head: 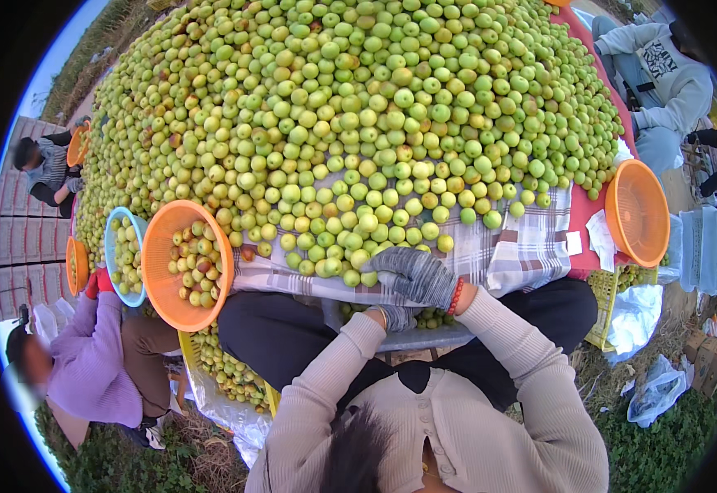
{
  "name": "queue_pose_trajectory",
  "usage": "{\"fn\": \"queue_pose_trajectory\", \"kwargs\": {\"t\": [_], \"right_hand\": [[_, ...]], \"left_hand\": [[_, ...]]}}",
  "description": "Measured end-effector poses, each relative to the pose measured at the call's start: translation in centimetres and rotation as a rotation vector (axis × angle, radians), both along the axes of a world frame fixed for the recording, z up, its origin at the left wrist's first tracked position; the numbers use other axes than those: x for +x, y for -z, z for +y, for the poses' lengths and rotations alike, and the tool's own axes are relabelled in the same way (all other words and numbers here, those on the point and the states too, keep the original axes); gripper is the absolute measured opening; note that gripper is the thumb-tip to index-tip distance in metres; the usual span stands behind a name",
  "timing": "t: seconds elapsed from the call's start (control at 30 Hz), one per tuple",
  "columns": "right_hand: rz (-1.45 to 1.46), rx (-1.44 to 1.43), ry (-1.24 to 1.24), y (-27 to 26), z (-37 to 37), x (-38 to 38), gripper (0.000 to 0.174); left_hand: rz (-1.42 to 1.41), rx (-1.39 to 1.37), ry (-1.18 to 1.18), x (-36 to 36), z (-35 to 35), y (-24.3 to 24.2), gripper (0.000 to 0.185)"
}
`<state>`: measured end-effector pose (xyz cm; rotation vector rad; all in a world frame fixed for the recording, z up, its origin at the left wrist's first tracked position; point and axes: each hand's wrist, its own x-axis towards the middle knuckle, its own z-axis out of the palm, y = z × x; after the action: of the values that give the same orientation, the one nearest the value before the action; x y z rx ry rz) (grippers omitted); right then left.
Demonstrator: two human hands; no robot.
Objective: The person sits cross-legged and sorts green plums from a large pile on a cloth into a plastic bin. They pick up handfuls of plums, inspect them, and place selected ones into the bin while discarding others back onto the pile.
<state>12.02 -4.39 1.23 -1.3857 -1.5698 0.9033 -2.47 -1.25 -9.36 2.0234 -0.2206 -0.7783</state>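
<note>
A large heap of round green-yellow jujube-like fruits [346, 123] covers the surface before me, some with reddish-brown patches. At its near edge, my right hand [411, 277], in a grey knitted glove, curves over the closest fruits. Whether it grips one is hidden by the fingers. My left hand [398, 317], gloved alike, is lower, beneath the overhanging edge of a plaid cloth [334, 289]. Its fingers are mostly out of sight. Just below it, more fruits [435, 319] show in a plastic-lined container between my knees.
An orange basket [155, 271] with browner fruits stands left, beside a light-blue basket [140, 296]. Another orange basket [639, 212] leans at right. Yellow crates [602, 308] flank my knees. Co-workers sit left [87, 363] and right [666, 92].
</note>
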Motion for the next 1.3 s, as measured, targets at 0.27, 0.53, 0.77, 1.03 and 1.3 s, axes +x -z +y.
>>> {"fn": "queue_pose_trajectory", "kwargs": {"t": [0.27,0.53,0.77,1.03,1.3], "right_hand": [[-0.223,0.316,0.726,-4.1,15.1,21.1,0.033],[-0.429,0.453,0.881,0.2,23.5,33.7,0.030],[-0.592,0.356,0.911,1.0,27.2,35.6,0.037],[-0.619,0.080,0.631,-0.3,26.6,31.2,0.045],[-0.662,-0.118,0.433,1.4,23.3,27.7,0.052]], "left_hand": [[-0.657,-0.152,-1.218,3.2,26.3,-16.6,0.045],[-0.476,1.105,-1.143,8.9,43.0,-12.4,0.059],[-0.762,0.855,-1.183,13.1,46.3,-10.2,0.051],[-0.660,0.466,-1.237,15.6,40.8,-10.9,0.058],[-0.511,0.435,-1.182,15.2,32.1,-10.8,0.055]]}}
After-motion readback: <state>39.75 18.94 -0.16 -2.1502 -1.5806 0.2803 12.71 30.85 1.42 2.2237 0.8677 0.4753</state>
